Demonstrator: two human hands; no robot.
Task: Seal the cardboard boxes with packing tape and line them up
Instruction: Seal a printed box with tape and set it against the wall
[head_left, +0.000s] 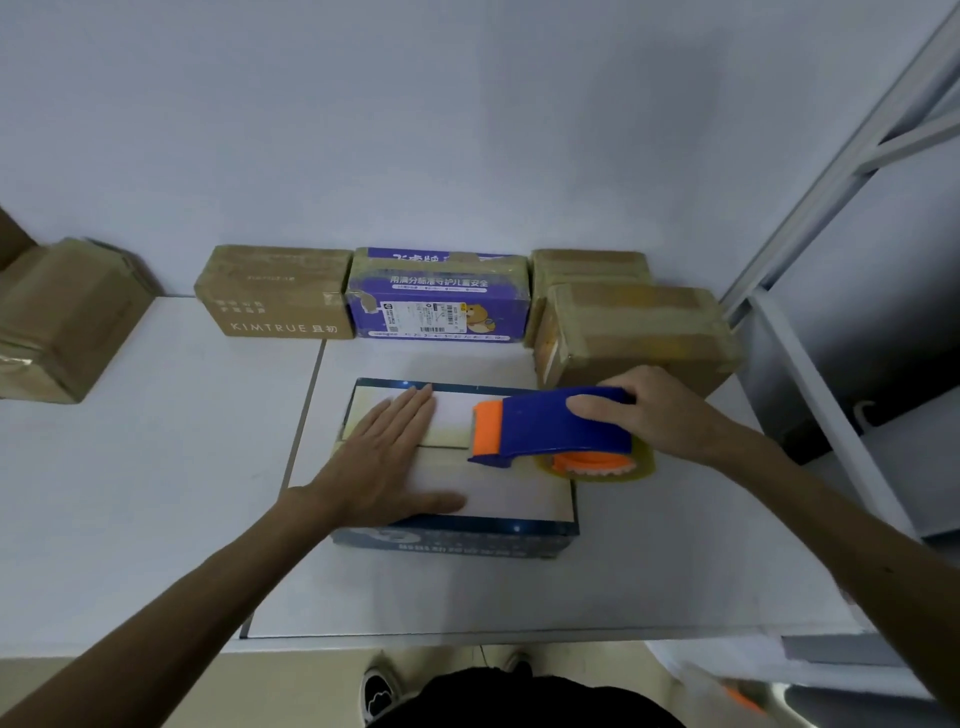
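A dark blue box with a white top (514, 488) lies flat on the white table (156, 493) in front of me, its two top flaps meeting in a middle seam. My left hand (387, 460) presses flat on the left part of the top, fingers straight. My right hand (652, 410) grips a blue and orange tape dispenser (550, 428), whose orange nose rests on the seam near the box's middle. The tape roll (597, 465) hangs past the box's right edge.
Against the wall stand taped boxes in a row: a brown KIMTRUE box (275, 293), a purple printed box (441, 296) and two brown boxes (634, 332) at the right. Another brown box (62, 317) sits far left. A white shelf frame (831, 364) borders the right.
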